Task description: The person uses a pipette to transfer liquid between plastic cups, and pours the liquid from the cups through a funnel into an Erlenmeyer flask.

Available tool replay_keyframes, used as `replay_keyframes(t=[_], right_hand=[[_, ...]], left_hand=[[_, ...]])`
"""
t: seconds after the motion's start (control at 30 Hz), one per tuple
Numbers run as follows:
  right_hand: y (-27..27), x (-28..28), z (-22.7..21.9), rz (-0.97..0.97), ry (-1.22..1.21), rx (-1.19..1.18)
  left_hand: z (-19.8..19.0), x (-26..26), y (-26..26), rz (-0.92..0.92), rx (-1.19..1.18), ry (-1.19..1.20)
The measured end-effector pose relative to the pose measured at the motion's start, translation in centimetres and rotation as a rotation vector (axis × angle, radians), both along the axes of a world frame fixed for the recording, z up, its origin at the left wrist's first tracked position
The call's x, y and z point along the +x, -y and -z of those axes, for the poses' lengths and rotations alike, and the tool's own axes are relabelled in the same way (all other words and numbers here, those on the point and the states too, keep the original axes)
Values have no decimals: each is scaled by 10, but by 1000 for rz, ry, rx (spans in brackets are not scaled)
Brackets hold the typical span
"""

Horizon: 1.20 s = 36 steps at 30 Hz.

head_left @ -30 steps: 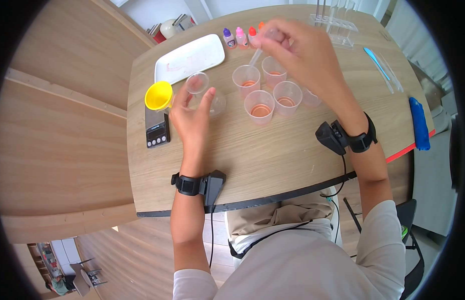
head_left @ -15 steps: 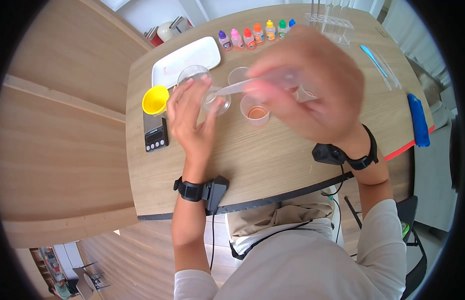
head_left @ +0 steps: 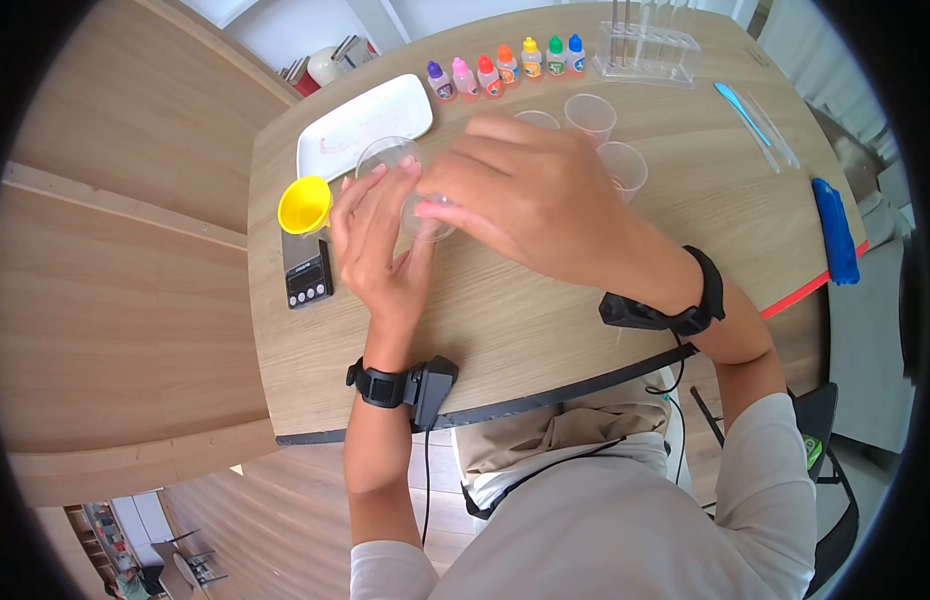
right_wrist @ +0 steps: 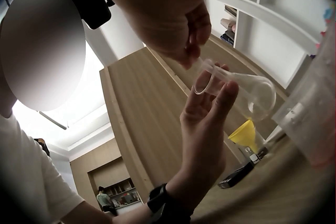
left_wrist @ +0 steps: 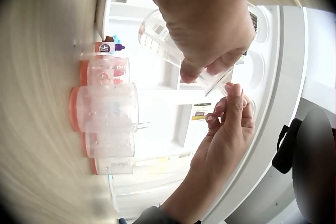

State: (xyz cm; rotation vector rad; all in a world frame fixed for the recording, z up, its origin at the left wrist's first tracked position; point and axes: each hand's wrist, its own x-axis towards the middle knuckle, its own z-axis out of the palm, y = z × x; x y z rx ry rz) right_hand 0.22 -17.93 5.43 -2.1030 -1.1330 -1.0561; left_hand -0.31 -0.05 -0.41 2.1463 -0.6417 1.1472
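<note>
The left hand (head_left: pixel 380 255) grips a clear flask (right_wrist: pixel 257 95) near its neck, and the flask lies tilted above the table. At its mouth is the right hand (head_left: pixel 535 200), fingers bent and pinching a clear dropper (right_wrist: pixel 202 63), which the hand mostly hides in the head view. The dropper's tip seems to be inside the neck in the right wrist view. Clear plastic cups (left_wrist: pixel 107 106) with reddish liquid low in them stand on the table; the right hand partly covers them in the head view.
A white tray (head_left: pixel 390 108), yellow funnel (head_left: pixel 305 205) and black scale (head_left: pixel 307 283) are at the left. Several coloured-cap bottles (head_left: pixel 488 77) line the back beside a clear tube rack (head_left: pixel 645 68). Thin sticks (head_left: pixel 750 125) and a blue roll (head_left: pixel 835 232) lie at the right.
The right hand has brought the dropper left from the cups to the flask's mouth. The left hand has turned the flask so its mouth points toward the right hand.
</note>
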Motion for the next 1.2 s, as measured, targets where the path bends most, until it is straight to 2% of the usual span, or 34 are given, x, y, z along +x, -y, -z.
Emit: replay_keyframes(t=[0.47, 0.6, 0.7, 0.77, 0.8, 0.87, 0.9, 0.97, 1.0, 1.07, 1.2], right_hand=[[-2, -1, 2, 53, 44, 4], [9, -8, -20, 14, -1, 64], [22, -14, -42, 60, -144, 184], [29, -16, -51, 34, -192, 534], [34, -16, -57, 29, -193, 532], [44, -17, -68, 173, -431, 596], [45, -16, -72, 173, -430, 596], [46, -11, -78, 427, -407, 381], [48, -7, -73, 428, -405, 383], [52, 6, -55, 536, -152, 190], [56, 26, -37, 501, -122, 148]], left_hand=[[4, 1, 0, 6, -14, -7], [3, 2, 1, -63, 8, 8], [2, 6, 0, -126, 4, -10], [3, 7, 0, -155, -4, -39], [3, 8, 0, -177, -25, -64], [4, 8, -1, -199, -46, -88], [5, 9, -1, -221, -54, -122], [5, 10, -1, -242, -60, -156], [6, 11, -1, -242, -89, -193], [8, 12, -3, -240, -116, -229], [13, 16, -7, -228, -227, -365]])
